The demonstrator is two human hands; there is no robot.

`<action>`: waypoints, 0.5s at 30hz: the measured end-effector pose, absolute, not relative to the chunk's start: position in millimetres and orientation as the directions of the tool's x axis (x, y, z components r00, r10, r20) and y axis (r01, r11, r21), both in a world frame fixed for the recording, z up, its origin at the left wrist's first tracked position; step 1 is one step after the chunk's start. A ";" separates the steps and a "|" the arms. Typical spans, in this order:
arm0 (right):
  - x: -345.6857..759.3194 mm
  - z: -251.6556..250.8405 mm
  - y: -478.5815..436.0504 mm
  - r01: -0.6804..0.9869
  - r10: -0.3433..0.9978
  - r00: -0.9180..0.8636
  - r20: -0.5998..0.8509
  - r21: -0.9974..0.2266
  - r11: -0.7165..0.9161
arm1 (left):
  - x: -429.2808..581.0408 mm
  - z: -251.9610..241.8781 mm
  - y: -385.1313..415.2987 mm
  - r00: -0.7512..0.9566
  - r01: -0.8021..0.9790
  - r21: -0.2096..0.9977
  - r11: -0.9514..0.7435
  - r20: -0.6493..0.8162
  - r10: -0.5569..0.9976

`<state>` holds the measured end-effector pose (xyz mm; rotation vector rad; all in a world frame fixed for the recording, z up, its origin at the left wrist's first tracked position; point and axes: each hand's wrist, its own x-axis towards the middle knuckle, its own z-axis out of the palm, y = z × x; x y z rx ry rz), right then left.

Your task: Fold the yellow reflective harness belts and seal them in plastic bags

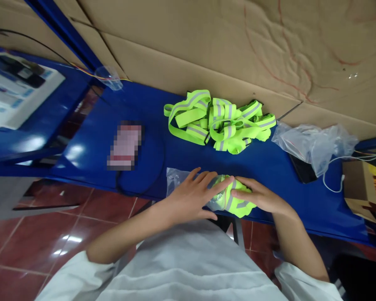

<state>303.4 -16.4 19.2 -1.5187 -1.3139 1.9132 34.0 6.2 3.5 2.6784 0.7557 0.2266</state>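
Here, your left hand [192,192] lay over the clear plastic bag [173,179], with its fingers spread and the thumb standing away from them, so this hand was not closed. Your right hand [263,195] was on the strap bundle [238,207], which was bright yellow-green with grey stripes. Its thumb and forefinger were apart, with part of the bundle showing between them, but the other fingers were hidden, so I could not tell if the hand was clamped on it. The bundle was at the near edge of the blue table [144,102], in front of your body, and its left part was under the clear plastic of the bag.

Behind your hands was a loose pile of straps [227,119] of the same colour, near the cardboard wall [181,54]. On its right side there was a crumpled clear bag [319,142], partly over a dark flat object [302,168]. Farther right, you had a white cable [334,190] and an open cardboard box [357,179]. To the left was a pink object [125,144], blurred out, and beyond it a clear cup [110,78].
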 end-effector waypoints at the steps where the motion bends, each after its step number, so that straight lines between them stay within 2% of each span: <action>1: 303.3 18.1 -14.2 0.267 0.765 -0.349 -0.541 -0.840 -0.472 | 34.5 2.7 4.9 0.834 0.493 0.363 -0.791 0.063 0.548; 3: 303.3 16.9 -10.2 0.298 0.778 -0.361 -0.515 -0.854 -0.427 | 35.5 1.2 3.6 0.807 0.532 0.340 -0.775 0.074 0.586; 9: 297.3 19.9 5.7 0.458 0.658 -0.488 -0.573 -0.810 -0.366 | 39.3 -1.7 1.9 0.820 0.517 0.279 -0.809 0.110 0.562; 15: 287.7 27.1 6.4 0.640 0.764 -0.420 -0.490 -0.757 -0.134 | 49.5 -2.5 1.1 0.812 0.546 0.205 -0.812 0.110 0.573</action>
